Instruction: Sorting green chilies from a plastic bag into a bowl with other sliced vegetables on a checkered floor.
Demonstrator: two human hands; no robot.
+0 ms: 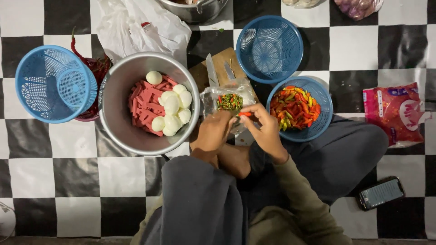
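Knees and sleeves: your grey trouser legs (200,204) and olive sleeve (295,199) fill the bottom of the view, nearest the lens.
Left hand: your left hand (213,134) has its fingers curled in, pinching one end of a small red chilli (245,114).
Right hand: your right hand (265,129) meets the left, its fingertips (251,112) closed on the same chilli from the other side.
Chilli position: you hold it between both hands, just in front of a clear plastic bag (227,100) with green and red bits inside.
Bag support: the bag rests on a wooden cutting board (222,61), where a knife (211,70) lies flat.
Chilli basket: a blue basket (318,97) of red, orange and green chillies sits just beside your right hand.
Empty-looking baskets: one blue basket (270,47) sits beyond the board, and a stack of blue baskets (54,84) lies tilted at far left.
Metal bowl: the steel bowl (120,90) to the left of your left hand holds peeled eggs (172,109) over pink sausage strips (145,104).
Floor items: a phone (380,193) and a pink packet (395,113) lie on the checkered floor (54,172), well apart from your hands.
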